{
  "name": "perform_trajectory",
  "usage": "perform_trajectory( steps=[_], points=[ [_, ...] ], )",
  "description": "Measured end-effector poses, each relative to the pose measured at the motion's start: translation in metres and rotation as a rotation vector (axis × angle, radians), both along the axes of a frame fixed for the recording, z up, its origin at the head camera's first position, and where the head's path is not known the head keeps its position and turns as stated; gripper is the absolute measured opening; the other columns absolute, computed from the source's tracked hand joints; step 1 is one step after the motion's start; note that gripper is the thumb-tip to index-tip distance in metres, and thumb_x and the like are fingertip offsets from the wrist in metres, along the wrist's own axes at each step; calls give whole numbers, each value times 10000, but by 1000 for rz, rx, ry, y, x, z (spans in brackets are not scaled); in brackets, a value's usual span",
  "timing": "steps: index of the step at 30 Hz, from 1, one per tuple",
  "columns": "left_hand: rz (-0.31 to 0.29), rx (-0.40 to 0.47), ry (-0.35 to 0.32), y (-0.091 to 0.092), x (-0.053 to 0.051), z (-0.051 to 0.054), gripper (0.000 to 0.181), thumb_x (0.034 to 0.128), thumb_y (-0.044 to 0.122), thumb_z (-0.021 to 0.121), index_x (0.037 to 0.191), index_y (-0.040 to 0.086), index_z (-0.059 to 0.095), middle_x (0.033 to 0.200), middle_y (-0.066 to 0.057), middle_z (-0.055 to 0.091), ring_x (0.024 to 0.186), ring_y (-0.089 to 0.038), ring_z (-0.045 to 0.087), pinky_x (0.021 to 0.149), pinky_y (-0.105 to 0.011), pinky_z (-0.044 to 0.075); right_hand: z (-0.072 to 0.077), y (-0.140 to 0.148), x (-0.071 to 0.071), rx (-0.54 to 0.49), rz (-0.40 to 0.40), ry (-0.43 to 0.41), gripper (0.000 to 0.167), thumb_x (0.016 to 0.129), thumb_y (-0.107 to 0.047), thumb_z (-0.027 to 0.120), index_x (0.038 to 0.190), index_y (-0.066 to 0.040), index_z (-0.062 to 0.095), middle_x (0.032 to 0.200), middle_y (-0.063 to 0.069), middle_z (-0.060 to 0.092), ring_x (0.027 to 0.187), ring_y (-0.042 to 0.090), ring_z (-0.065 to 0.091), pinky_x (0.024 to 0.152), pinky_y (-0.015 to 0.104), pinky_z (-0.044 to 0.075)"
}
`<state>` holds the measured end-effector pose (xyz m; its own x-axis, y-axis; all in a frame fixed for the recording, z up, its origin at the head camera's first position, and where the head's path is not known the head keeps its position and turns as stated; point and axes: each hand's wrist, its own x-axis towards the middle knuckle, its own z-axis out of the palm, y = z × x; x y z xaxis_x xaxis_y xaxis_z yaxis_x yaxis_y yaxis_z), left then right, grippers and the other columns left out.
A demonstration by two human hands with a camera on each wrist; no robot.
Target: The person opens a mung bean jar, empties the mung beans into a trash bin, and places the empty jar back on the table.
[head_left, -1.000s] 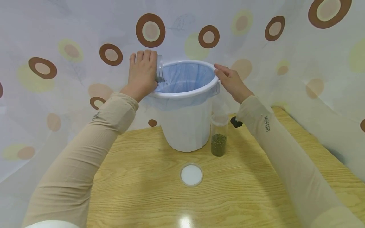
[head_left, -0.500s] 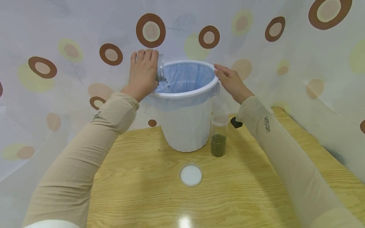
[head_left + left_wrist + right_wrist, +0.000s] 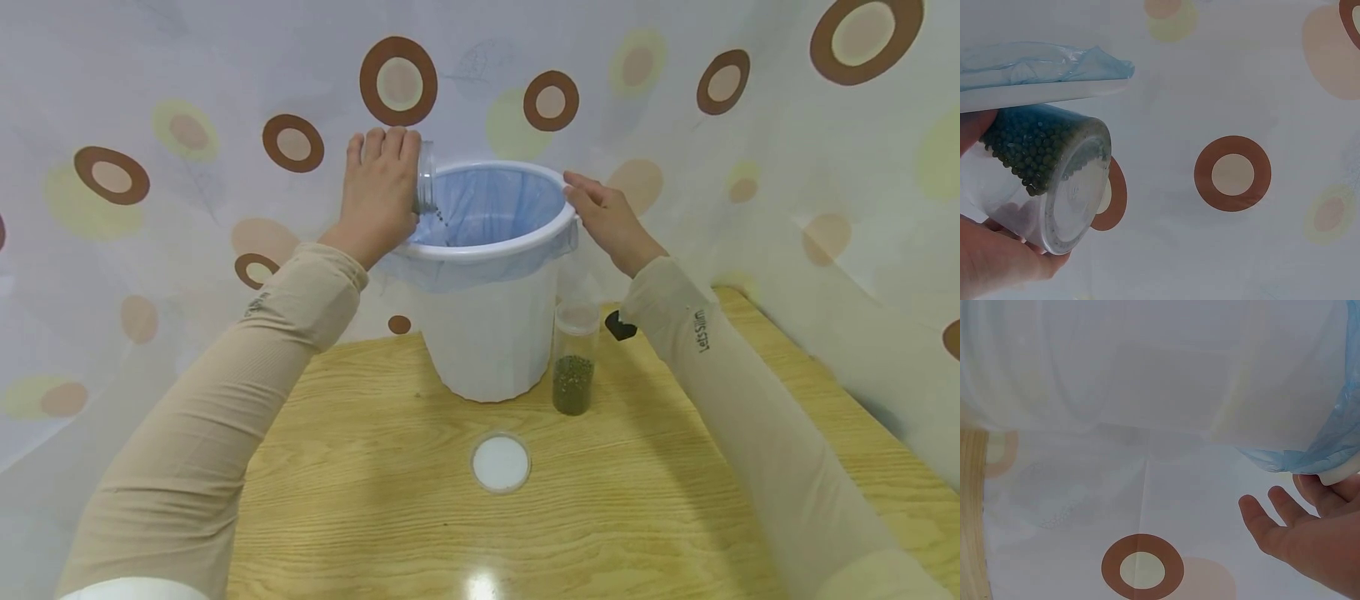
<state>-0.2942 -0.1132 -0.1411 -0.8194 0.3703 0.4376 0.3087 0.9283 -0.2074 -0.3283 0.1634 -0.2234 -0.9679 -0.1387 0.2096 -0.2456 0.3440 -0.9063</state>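
My left hand [image 3: 381, 187] grips a clear jar [image 3: 426, 179] tipped sideways over the left rim of a white trash can [image 3: 487, 333] with a blue liner [image 3: 487, 204]. Small beans fall from its mouth into the can. In the left wrist view, green mung beans [image 3: 1035, 147] lie in the tilted jar, fingers curled around it. My right hand [image 3: 611, 221] holds the can's right rim, pinching the edge. The right wrist view shows two of its fingers [image 3: 1260, 522] extended away from the liner. The bottom of the can's inside is hidden.
A clear jar [image 3: 574, 367] partly filled with green beans stands on the wooden table [image 3: 360, 500], right of the can. A round white lid [image 3: 501, 463] lies in front. A small black object [image 3: 621, 325] sits behind the jar, and a patterned sheet [image 3: 225, 75] hangs behind.
My left hand has shifted slightly up and right with the jar, which tips a little further. More beans fall from its mouth. The right hand stays on the rim.
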Motion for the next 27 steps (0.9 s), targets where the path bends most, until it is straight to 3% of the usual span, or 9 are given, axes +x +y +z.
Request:
perform_trajectory(
  steps=[27],
  points=[
    [-12, -22, 31, 3, -3, 1, 722, 772, 73, 702, 1366, 2, 297, 1376, -178, 353, 1319, -361, 254, 1148, -497, 85, 1, 2, 0, 7, -10, 22, 570, 1023, -416, 371, 1531, -186, 255, 1584, -29, 218, 1452, 168, 184, 1145, 408, 229]
  ],
)
